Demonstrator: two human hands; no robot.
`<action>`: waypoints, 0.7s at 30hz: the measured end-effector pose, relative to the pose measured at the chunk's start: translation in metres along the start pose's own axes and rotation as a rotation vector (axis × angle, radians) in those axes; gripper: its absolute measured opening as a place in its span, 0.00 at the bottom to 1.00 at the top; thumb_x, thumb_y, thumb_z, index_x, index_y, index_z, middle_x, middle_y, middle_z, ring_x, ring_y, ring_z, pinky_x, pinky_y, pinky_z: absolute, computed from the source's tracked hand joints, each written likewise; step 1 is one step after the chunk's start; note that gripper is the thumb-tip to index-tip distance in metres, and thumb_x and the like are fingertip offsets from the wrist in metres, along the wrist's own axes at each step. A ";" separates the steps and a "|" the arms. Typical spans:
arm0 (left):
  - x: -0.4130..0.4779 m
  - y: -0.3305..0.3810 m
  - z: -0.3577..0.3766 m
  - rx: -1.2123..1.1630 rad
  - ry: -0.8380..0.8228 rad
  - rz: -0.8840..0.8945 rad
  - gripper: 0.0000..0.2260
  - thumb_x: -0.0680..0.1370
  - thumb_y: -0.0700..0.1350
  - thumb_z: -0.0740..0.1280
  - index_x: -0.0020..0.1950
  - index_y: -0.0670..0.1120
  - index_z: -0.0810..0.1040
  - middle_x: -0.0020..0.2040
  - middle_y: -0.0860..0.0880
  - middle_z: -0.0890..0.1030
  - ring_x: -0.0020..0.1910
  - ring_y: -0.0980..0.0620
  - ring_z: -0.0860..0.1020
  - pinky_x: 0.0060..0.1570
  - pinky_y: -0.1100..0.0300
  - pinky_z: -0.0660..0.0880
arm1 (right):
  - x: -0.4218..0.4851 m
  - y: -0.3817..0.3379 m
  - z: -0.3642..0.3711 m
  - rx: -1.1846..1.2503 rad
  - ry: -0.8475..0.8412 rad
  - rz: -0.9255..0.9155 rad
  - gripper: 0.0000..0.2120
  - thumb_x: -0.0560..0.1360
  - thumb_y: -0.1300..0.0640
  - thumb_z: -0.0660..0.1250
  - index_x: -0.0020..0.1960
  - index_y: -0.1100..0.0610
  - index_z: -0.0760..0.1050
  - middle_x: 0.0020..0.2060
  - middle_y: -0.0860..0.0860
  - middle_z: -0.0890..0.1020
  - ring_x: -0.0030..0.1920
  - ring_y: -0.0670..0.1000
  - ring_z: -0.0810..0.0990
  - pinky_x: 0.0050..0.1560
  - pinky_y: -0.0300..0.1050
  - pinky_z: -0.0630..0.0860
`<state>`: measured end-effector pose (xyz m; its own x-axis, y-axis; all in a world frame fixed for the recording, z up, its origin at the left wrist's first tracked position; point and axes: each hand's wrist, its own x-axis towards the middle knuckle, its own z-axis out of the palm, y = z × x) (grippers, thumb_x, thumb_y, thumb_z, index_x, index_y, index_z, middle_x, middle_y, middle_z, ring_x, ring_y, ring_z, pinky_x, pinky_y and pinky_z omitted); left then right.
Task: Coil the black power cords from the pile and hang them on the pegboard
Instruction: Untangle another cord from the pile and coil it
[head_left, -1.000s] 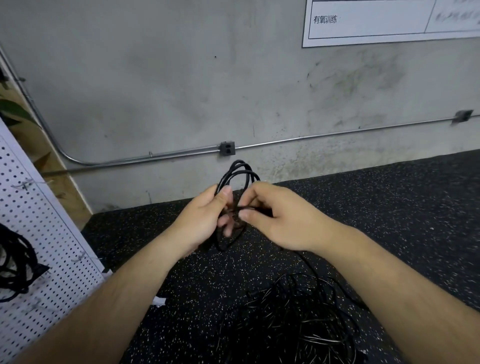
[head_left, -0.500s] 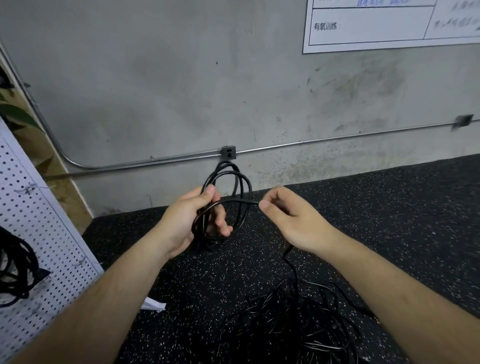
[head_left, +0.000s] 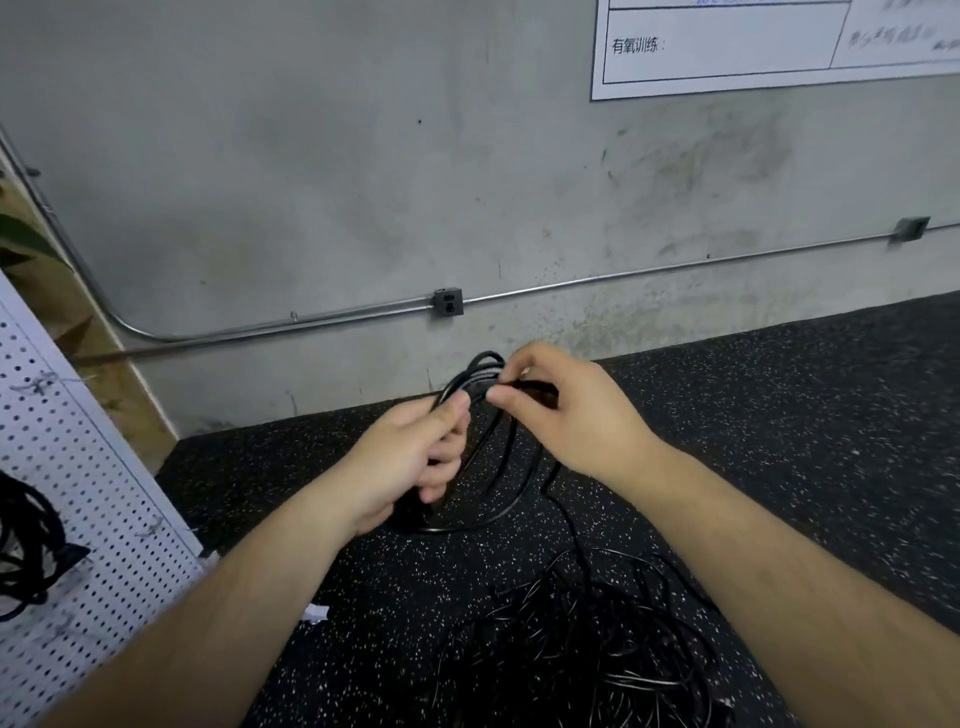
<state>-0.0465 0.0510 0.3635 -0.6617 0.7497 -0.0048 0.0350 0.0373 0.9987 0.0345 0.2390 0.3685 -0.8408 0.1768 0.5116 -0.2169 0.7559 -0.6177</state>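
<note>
My left hand (head_left: 410, 460) grips a part-made coil of black power cord (head_left: 491, 499), its loops rising above my fingers and hanging below them. My right hand (head_left: 563, 415) pinches a strand of the same cord at the top of the coil, right beside my left thumb. From the coil the loose cord trails down to a tangled pile of black cords (head_left: 576, 649) on the floor near me. The white pegboard (head_left: 104, 519) leans at the left, with a coiled black cord (head_left: 23, 551) hanging on it.
A grey concrete wall with a metal conduit (head_left: 311, 327) and a small outlet box (head_left: 448, 302) stands behind. The floor (head_left: 779, 441) is black speckled rubber. A white scrap (head_left: 314, 613) lies near the pegboard's foot. A white notice (head_left: 753, 47) hangs upper right.
My right hand, which had drawn the strand out to the right, has come back to the top of the coil beside my left thumb, laying on another loop.
</note>
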 end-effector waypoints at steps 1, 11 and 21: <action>0.001 0.002 -0.001 -0.064 0.016 0.020 0.14 0.82 0.54 0.61 0.46 0.44 0.70 0.29 0.52 0.60 0.22 0.56 0.59 0.22 0.62 0.61 | -0.001 0.003 -0.001 0.087 0.004 0.074 0.09 0.78 0.45 0.70 0.50 0.49 0.74 0.40 0.43 0.82 0.37 0.41 0.77 0.43 0.39 0.75; 0.005 0.006 -0.020 -0.296 0.052 0.081 0.12 0.82 0.50 0.62 0.44 0.43 0.71 0.29 0.50 0.61 0.21 0.55 0.59 0.22 0.61 0.63 | -0.008 0.021 0.006 0.429 -0.064 0.338 0.09 0.85 0.56 0.61 0.48 0.56 0.75 0.30 0.45 0.75 0.32 0.47 0.74 0.39 0.51 0.76; 0.001 0.003 0.005 -0.126 0.051 -0.002 0.20 0.82 0.62 0.59 0.39 0.47 0.67 0.27 0.50 0.57 0.21 0.54 0.55 0.21 0.63 0.58 | -0.002 -0.006 0.021 0.149 0.187 0.237 0.06 0.84 0.53 0.61 0.48 0.48 0.71 0.45 0.45 0.75 0.42 0.36 0.73 0.45 0.29 0.68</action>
<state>-0.0431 0.0556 0.3661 -0.6988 0.7153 -0.0078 -0.0591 -0.0468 0.9972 0.0271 0.2212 0.3591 -0.7742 0.4593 0.4354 -0.1083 0.5817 -0.8061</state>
